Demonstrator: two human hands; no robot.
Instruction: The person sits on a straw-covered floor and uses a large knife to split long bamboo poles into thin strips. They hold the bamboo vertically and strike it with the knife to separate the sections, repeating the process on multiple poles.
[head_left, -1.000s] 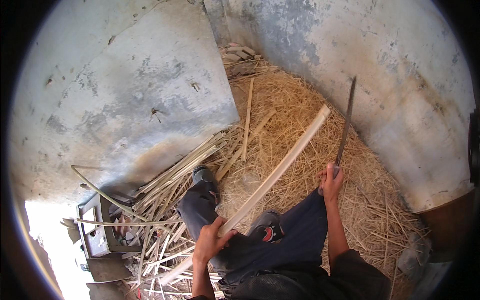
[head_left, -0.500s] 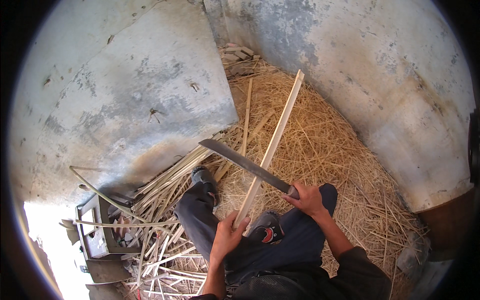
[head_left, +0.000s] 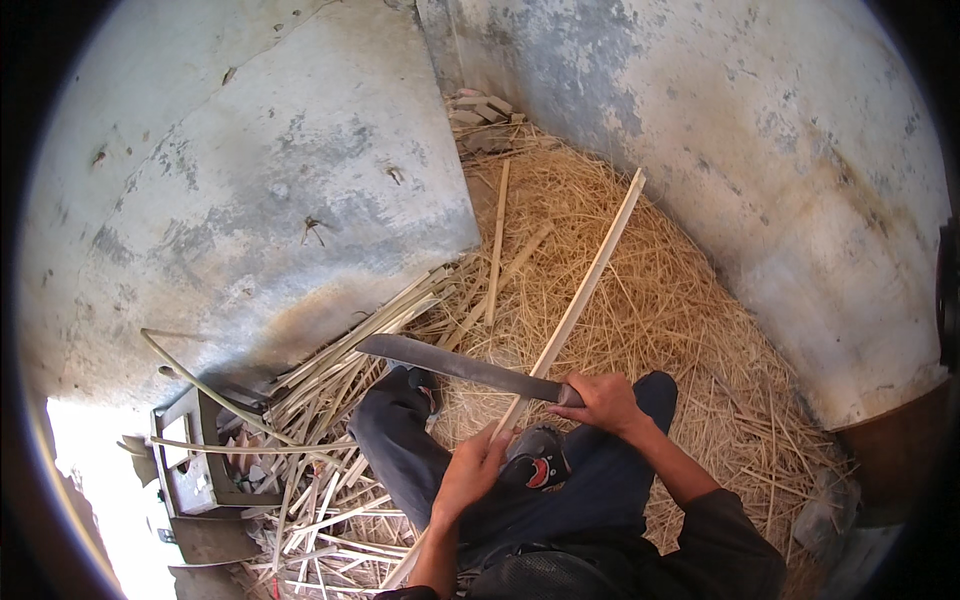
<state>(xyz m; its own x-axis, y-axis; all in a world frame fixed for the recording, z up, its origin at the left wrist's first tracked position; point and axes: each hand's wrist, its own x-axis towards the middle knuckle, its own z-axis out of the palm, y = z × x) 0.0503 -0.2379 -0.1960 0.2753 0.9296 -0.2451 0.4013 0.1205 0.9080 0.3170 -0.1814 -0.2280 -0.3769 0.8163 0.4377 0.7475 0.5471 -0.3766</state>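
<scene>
Machete point(head_left: 462, 364) across strip point(head_left: 588, 280), straw point(head_left: 665, 280) beyond

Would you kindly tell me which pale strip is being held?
The strip crossed by the knife: the left hand grips it; the other strips lie unheld.

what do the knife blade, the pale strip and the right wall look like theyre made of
Knife blade: probably steel, dull dark grey, long and thin. Pale strip: likely bamboo or wood, bare and light tan. Right wall: perhaps plaster or cement, whitish coat patchy and stained.
</scene>
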